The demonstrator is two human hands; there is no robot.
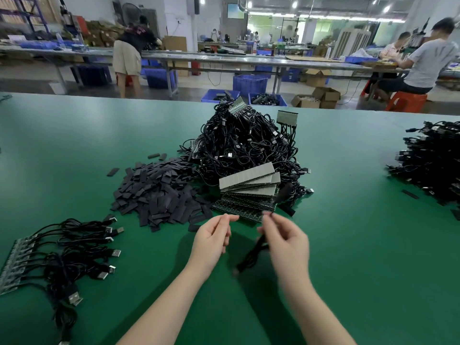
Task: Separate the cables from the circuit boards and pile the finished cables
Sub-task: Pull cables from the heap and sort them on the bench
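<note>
My right hand (286,239) pinches a black cable (251,257) that hangs blurred below it over the green table (348,245). My left hand (212,236) hovers just to its left with fingers loosely bent, holding nothing. Straight ahead rises a big heap of black USB cables (246,145) with circuit boards attached. A fan of stacked circuit board strips (251,188) leans at its front. At the near left lies a board strip (12,265) with several USB cables (74,257) joined to it. A pile of cables (433,163) sits at the far right.
A mound of short black sleeve pieces (159,192) spreads left of the big heap. Beyond the table's far edge stand blue bins (250,84), cardboard boxes, other benches and several people at work.
</note>
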